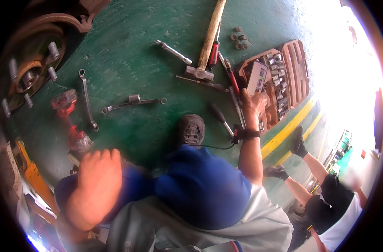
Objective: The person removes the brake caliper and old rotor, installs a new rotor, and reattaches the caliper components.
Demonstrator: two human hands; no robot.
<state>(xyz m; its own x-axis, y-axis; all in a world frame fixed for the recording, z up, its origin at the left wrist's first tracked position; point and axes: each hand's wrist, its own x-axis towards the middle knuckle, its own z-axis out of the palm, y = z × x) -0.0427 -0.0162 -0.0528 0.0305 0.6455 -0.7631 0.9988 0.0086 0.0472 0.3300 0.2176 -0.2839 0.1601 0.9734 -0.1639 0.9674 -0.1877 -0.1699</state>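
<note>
My right hand [253, 103] reaches over an open brown socket case [295, 67]. Its fingers grip the lower end of a flat, white, phone-shaped thing [257, 78] with a coloured patch on its face. Several silver sockets [278, 77] sit in rows beside it in the case. A black band [246, 134] with a cable is around my right wrist. My left hand [100, 178] is curled like a fist above my left knee; its fingertips are hidden, so whatever it holds, if anything, does not show. Ahead of it lies a red and black cordless impact wrench [78, 138].
A wood-handled hammer [208, 42], red-handled pliers [232, 77], ratchet [173, 52], loose sockets [241, 38], two ring spanners [88, 101] [134, 103] and a screwdriver [221, 117] lie on the green floor. A studded wheel hub [29, 77] stands at left. Another person [326, 201] sits at right.
</note>
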